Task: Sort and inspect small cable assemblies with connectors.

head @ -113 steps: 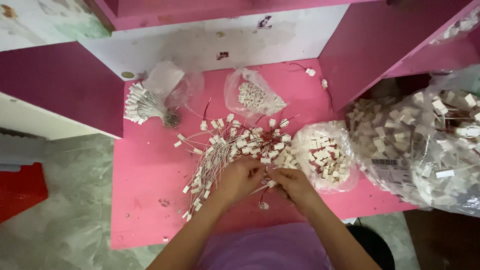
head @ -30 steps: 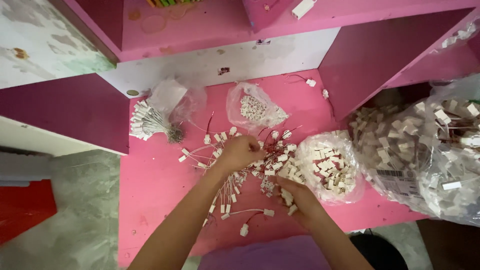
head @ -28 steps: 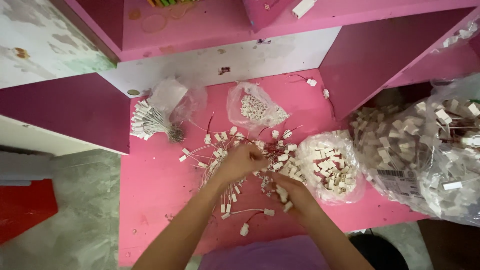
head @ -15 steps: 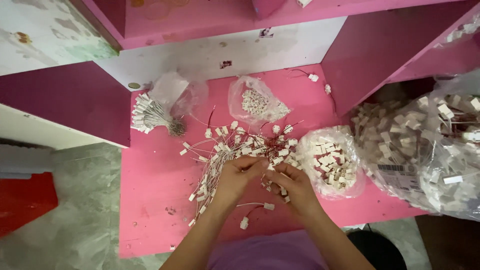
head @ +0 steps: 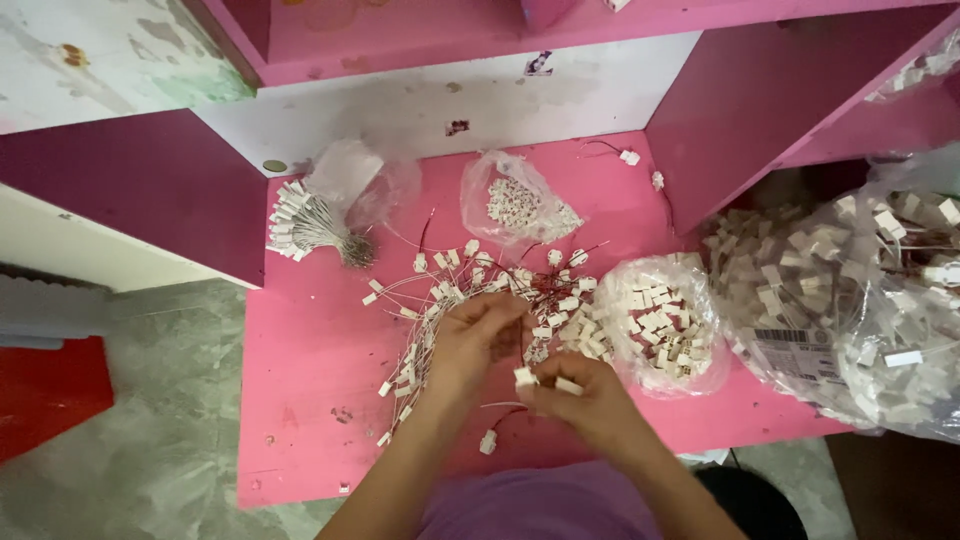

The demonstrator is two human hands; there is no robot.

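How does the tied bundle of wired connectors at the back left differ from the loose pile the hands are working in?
The tied bundle is gathered at one end, its white plugs fanned out together; the loose pile sprawls tangled, plugs pointing every way. The bundle lies apart and untouched; the left hand and right hand are at the pile. Both are thin wires ending in small white plugs, lying on the pink tabletop.

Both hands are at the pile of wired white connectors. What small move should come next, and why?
Probably the right hand should bring its white connector to the wires pinched by the left hand, because the two hands are almost touching above the loose pile, and the piece is already gripped at the fingertips.
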